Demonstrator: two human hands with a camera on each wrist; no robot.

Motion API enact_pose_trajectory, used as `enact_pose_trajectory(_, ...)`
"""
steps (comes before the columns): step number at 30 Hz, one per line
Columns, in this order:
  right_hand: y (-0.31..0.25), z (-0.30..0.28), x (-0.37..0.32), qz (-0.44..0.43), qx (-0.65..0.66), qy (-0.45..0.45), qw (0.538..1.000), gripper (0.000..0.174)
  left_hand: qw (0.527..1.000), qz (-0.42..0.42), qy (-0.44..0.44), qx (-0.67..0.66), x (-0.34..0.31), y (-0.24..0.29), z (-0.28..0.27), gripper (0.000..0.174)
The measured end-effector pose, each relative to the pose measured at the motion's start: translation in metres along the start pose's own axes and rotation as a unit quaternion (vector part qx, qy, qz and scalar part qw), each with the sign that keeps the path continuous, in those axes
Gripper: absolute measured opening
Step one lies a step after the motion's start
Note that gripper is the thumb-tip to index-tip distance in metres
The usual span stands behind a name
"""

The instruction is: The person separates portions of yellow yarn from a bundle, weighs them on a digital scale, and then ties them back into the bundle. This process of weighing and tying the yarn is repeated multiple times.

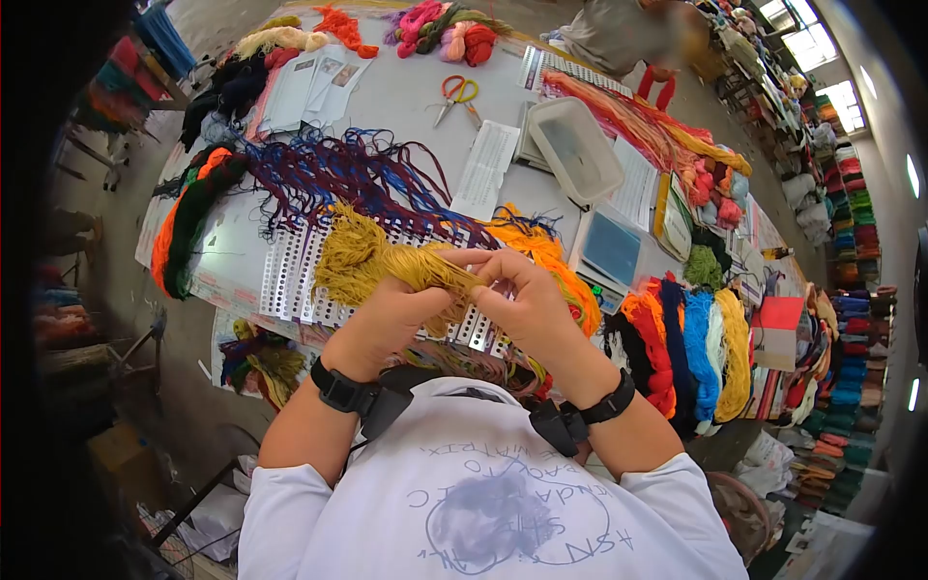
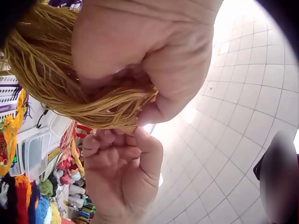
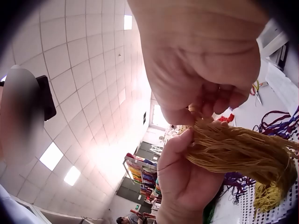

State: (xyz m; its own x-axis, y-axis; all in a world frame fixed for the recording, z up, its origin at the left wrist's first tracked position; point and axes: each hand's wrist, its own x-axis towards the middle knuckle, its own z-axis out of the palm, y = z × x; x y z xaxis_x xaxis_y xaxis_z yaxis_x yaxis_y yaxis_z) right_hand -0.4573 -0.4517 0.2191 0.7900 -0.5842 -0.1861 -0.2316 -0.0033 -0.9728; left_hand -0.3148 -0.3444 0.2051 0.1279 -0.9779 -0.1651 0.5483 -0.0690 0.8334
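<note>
A hank of mustard-yellow yarn [image 1: 350,259] lies across my left hand [image 1: 389,317], its loose bulk spreading to the left over a white perforated strip board [image 1: 282,266]. The fingers of that hand curl round the strands. At the hank's right end, my right hand [image 1: 534,307] pinches the gathered strands between thumb and fingertips. Both sets of fingertips meet closely there, as the left wrist view shows with the yarn [image 2: 107,109] looped between them. Seen from the right wrist, the strands [image 3: 233,144] run from the pinch across the left palm.
Purple and blue yarn [image 1: 338,179] spreads behind the hands, with orange yarn [image 1: 546,256] to the right. Further back are scissors [image 1: 454,97], a clear plastic box [image 1: 575,150] and papers [image 1: 486,169]. Several coloured hanks [image 1: 706,348] hang at the right edge.
</note>
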Motion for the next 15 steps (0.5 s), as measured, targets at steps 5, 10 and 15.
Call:
enact_pose_trajectory(5, -0.015, -0.006, 0.002, 0.069, 0.177, -0.021, 0.982, 0.007, 0.999, 0.004, 0.038, -0.018, -0.005, 0.009, -0.002, 0.050)
enact_pose_trajectory(10, -0.027, 0.003, 0.003, 0.115, 0.168, -0.072, 0.976, 0.011, 0.992, 0.007, 0.015, -0.122, -0.003, 0.014, 0.002, 0.060)
enact_pose_trajectory(15, -0.022, -0.001, 0.005, 0.063, 0.072, -0.093, 0.991, 0.014, 0.984, 0.042, 0.020, -0.175, 0.003, -0.005, -0.006, 0.066)
